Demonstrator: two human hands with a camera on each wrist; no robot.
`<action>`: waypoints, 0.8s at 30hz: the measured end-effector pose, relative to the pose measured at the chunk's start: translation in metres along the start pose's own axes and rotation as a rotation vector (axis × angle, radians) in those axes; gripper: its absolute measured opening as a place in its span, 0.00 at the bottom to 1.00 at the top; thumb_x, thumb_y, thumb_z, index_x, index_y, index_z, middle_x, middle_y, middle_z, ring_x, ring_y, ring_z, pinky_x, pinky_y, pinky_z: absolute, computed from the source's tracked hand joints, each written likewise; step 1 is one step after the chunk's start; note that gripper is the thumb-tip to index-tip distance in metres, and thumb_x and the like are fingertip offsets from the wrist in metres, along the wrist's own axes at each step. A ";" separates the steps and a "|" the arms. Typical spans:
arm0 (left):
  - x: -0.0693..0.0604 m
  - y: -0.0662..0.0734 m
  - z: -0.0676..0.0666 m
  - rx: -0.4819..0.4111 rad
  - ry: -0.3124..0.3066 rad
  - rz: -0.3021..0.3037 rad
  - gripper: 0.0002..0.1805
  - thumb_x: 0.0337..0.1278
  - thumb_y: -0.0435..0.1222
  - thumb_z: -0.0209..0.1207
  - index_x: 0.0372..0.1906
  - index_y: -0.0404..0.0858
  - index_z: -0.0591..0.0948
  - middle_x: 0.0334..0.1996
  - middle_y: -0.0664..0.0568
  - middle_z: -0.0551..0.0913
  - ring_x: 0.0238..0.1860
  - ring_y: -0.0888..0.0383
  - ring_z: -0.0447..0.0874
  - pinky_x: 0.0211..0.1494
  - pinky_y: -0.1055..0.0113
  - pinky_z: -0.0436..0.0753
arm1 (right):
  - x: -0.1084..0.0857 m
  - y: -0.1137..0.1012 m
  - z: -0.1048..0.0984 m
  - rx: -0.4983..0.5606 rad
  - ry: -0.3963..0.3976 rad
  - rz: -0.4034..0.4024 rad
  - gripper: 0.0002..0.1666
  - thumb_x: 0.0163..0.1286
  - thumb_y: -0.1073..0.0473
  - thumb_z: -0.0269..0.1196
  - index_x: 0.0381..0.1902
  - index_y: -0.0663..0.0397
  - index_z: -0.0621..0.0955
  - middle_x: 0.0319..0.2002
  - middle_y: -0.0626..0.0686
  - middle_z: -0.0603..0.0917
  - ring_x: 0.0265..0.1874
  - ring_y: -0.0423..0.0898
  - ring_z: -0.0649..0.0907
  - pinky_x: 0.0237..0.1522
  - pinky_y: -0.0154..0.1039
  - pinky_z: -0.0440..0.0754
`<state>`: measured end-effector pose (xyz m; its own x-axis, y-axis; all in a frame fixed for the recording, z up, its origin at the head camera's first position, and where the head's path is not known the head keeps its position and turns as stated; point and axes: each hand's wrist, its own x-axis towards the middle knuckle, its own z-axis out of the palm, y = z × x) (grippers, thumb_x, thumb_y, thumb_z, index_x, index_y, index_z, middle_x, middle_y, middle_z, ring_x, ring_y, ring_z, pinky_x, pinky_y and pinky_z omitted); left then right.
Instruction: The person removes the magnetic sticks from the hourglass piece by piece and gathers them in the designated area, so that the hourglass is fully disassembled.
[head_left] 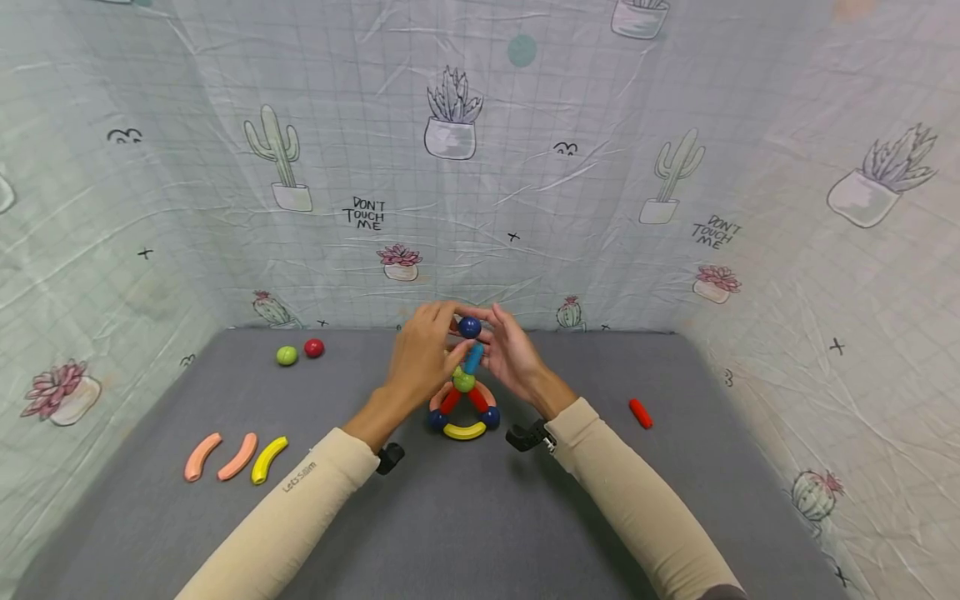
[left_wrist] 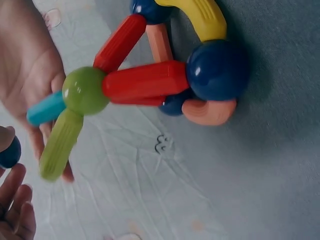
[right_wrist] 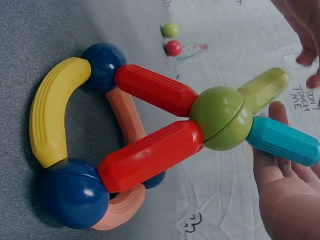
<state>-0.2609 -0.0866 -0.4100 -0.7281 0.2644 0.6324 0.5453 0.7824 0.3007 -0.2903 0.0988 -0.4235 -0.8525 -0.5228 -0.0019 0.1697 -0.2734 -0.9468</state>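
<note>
My left hand [head_left: 425, 350] holds a dark blue ball [head_left: 469, 327] between thumb and fingers, above a magnetic stick-and-ball structure. My right hand [head_left: 515, 354] has its palm turned inward and fingers extended behind the teal stick [right_wrist: 284, 141]; whether they touch it I cannot tell. The teal stick and a green stick [left_wrist: 61, 145] fork out from the green ball [right_wrist: 221, 118] on top. Red sticks [right_wrist: 152, 155] run from that ball down to a base of blue balls [right_wrist: 75, 193], a curved yellow stick [head_left: 464, 431] and curved salmon sticks [right_wrist: 127, 115].
At the left of the grey table [head_left: 465, 517] lie two curved salmon sticks [head_left: 238, 457] and a curved yellow stick [head_left: 269, 460]. Farther back sit a green ball [head_left: 287, 356] and a red ball [head_left: 314, 347]. A red stick [head_left: 641, 413] lies at right. Printed cloth [head_left: 510, 192] surrounds the table.
</note>
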 end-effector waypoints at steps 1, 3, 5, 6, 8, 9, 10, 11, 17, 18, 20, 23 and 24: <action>-0.001 -0.003 -0.003 -0.005 0.019 -0.006 0.26 0.58 0.42 0.78 0.58 0.40 0.81 0.44 0.47 0.85 0.46 0.50 0.81 0.45 0.56 0.86 | 0.000 0.000 0.000 0.001 -0.003 0.003 0.40 0.87 0.32 0.34 0.81 0.50 0.64 0.72 0.63 0.75 0.62 0.51 0.83 0.72 0.52 0.77; -0.003 -0.011 -0.010 -0.019 0.052 -0.023 0.25 0.59 0.40 0.77 0.57 0.41 0.81 0.43 0.47 0.85 0.46 0.49 0.82 0.43 0.55 0.85 | 0.000 0.001 0.000 -0.005 -0.012 0.005 0.40 0.87 0.33 0.33 0.81 0.52 0.63 0.75 0.66 0.73 0.66 0.57 0.82 0.77 0.59 0.71; -0.006 -0.021 -0.017 -0.028 0.075 -0.046 0.24 0.59 0.39 0.77 0.57 0.40 0.81 0.43 0.46 0.84 0.45 0.48 0.81 0.42 0.54 0.84 | -0.001 0.002 -0.001 -0.015 -0.018 0.005 0.41 0.87 0.33 0.33 0.81 0.54 0.63 0.76 0.68 0.72 0.70 0.64 0.79 0.79 0.63 0.66; -0.007 -0.027 -0.020 -0.026 0.084 -0.059 0.24 0.59 0.39 0.77 0.57 0.40 0.81 0.43 0.46 0.84 0.45 0.48 0.81 0.41 0.54 0.83 | -0.001 0.002 -0.001 -0.020 -0.017 0.007 0.41 0.87 0.33 0.34 0.81 0.54 0.63 0.76 0.68 0.72 0.72 0.66 0.77 0.79 0.63 0.65; -0.011 -0.039 -0.026 -0.021 0.093 -0.088 0.24 0.60 0.38 0.76 0.58 0.39 0.81 0.42 0.45 0.84 0.45 0.46 0.80 0.42 0.52 0.82 | -0.002 0.004 -0.002 -0.034 -0.018 0.011 0.41 0.88 0.33 0.34 0.81 0.55 0.63 0.77 0.68 0.71 0.75 0.70 0.73 0.79 0.63 0.65; -0.014 -0.047 -0.028 -0.014 0.094 -0.104 0.24 0.60 0.38 0.76 0.58 0.38 0.81 0.42 0.44 0.84 0.45 0.46 0.80 0.42 0.51 0.82 | -0.002 0.005 -0.003 -0.035 -0.013 0.015 0.41 0.87 0.33 0.35 0.80 0.54 0.64 0.77 0.67 0.72 0.76 0.71 0.71 0.79 0.62 0.67; -0.016 -0.054 -0.031 -0.002 0.094 -0.123 0.24 0.60 0.39 0.76 0.58 0.38 0.80 0.42 0.44 0.84 0.45 0.45 0.80 0.42 0.51 0.81 | -0.002 0.006 -0.004 -0.039 -0.012 0.018 0.40 0.88 0.33 0.35 0.80 0.54 0.64 0.77 0.67 0.72 0.76 0.71 0.70 0.79 0.61 0.67; -0.019 -0.061 -0.033 0.015 0.092 -0.142 0.24 0.60 0.39 0.76 0.58 0.38 0.80 0.42 0.44 0.84 0.45 0.45 0.81 0.41 0.50 0.82 | -0.003 0.007 -0.004 -0.045 -0.008 0.022 0.40 0.88 0.34 0.35 0.80 0.54 0.65 0.77 0.67 0.72 0.76 0.71 0.70 0.79 0.59 0.68; -0.037 -0.107 -0.040 0.091 0.038 -0.257 0.23 0.62 0.40 0.75 0.58 0.39 0.80 0.42 0.44 0.84 0.45 0.42 0.81 0.40 0.46 0.81 | -0.005 0.012 -0.007 -0.071 0.017 0.037 0.36 0.89 0.38 0.37 0.79 0.56 0.67 0.76 0.67 0.73 0.75 0.69 0.73 0.78 0.54 0.71; -0.041 -0.115 -0.040 0.096 0.024 -0.274 0.23 0.62 0.40 0.75 0.57 0.39 0.80 0.42 0.43 0.85 0.45 0.42 0.81 0.41 0.46 0.81 | -0.006 0.012 -0.007 -0.083 0.022 0.040 0.36 0.89 0.39 0.38 0.78 0.56 0.68 0.75 0.67 0.74 0.74 0.68 0.73 0.77 0.53 0.72; -0.047 -0.130 -0.042 0.107 -0.010 -0.307 0.22 0.62 0.39 0.74 0.56 0.39 0.80 0.41 0.42 0.85 0.46 0.41 0.81 0.43 0.45 0.80 | -0.008 0.013 -0.008 -0.112 0.033 0.040 0.34 0.89 0.40 0.40 0.77 0.56 0.69 0.74 0.67 0.75 0.73 0.66 0.76 0.75 0.51 0.75; -0.055 -0.150 -0.046 0.121 -0.073 -0.354 0.21 0.62 0.38 0.74 0.56 0.38 0.80 0.42 0.40 0.86 0.45 0.40 0.81 0.43 0.44 0.79 | -0.010 0.014 -0.008 -0.169 0.054 0.029 0.29 0.88 0.44 0.47 0.74 0.57 0.72 0.72 0.67 0.78 0.70 0.62 0.80 0.70 0.47 0.80; -0.057 -0.156 -0.048 0.125 -0.095 -0.366 0.21 0.62 0.38 0.74 0.55 0.38 0.80 0.42 0.40 0.86 0.45 0.40 0.81 0.43 0.44 0.79 | -0.010 0.015 -0.008 -0.192 0.061 0.024 0.28 0.88 0.46 0.49 0.73 0.56 0.73 0.70 0.67 0.79 0.69 0.61 0.81 0.69 0.47 0.81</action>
<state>-0.2845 -0.2508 -0.4589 -0.9033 0.0013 0.4290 0.1920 0.8955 0.4015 -0.2829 0.1065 -0.4398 -0.8787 -0.4758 -0.0387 0.0977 -0.0999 -0.9902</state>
